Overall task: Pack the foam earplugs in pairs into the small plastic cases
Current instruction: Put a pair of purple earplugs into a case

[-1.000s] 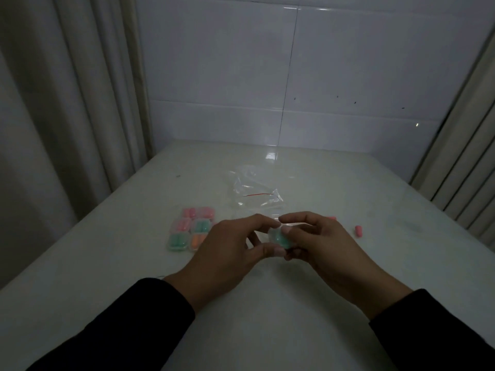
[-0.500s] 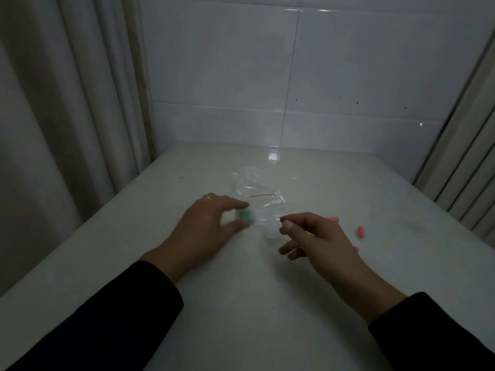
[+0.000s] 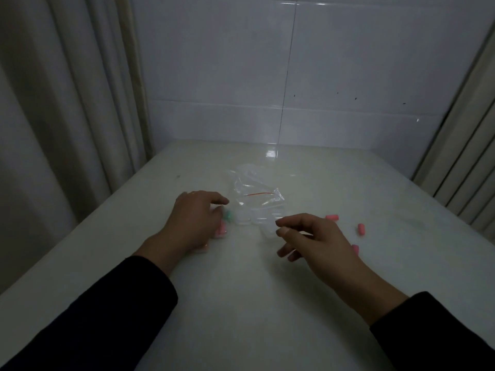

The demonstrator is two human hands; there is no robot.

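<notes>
Left hand (image 3: 194, 220) rests over the filled cases (image 3: 223, 226) toward the table's (image 3: 241, 303) left edge, apparently gripping the green one (blurred). Right hand (image 3: 318, 242) hovers, loosely curled, holding nothing; pink earplugs (image 3: 332, 217) lie beyond it.

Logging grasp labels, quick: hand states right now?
Left hand: on the green case, over the packed cases; grip cannot be told.
Right hand: open, empty.
</notes>
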